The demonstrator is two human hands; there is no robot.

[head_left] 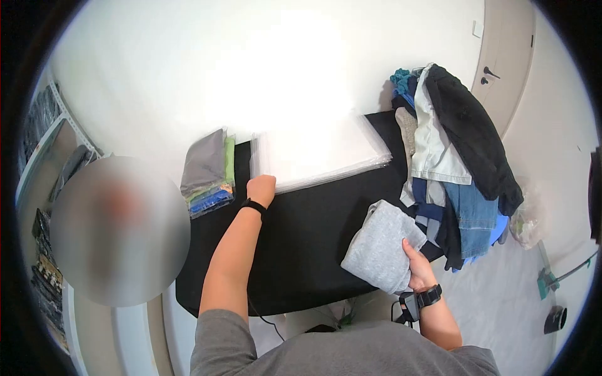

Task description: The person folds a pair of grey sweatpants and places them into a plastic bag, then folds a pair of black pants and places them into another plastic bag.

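Observation:
A stack of clear plastic bags (326, 150) lies flat towards the back of the black-covered table (282, 250). At the stack's near left corner, my left hand (261, 189) is closed on the edge of a bag; its fingertips are hidden. My right hand (419, 268) grips a folded light grey garment (381, 247) by its right side, thumb on top and fingers underneath. The garment is over the table's front right part. Left of the stack are packed garments in clear bags (205, 163), grey, green and blue.
A heap of loose clothes (461, 144) hangs over the table's right end, with black trousers, pale cloth and denim. Shelves (75, 135) with packaged items stand at the left. A door (501, 69) is at the back right, and a green-headed tool (549, 282) is near the right wall.

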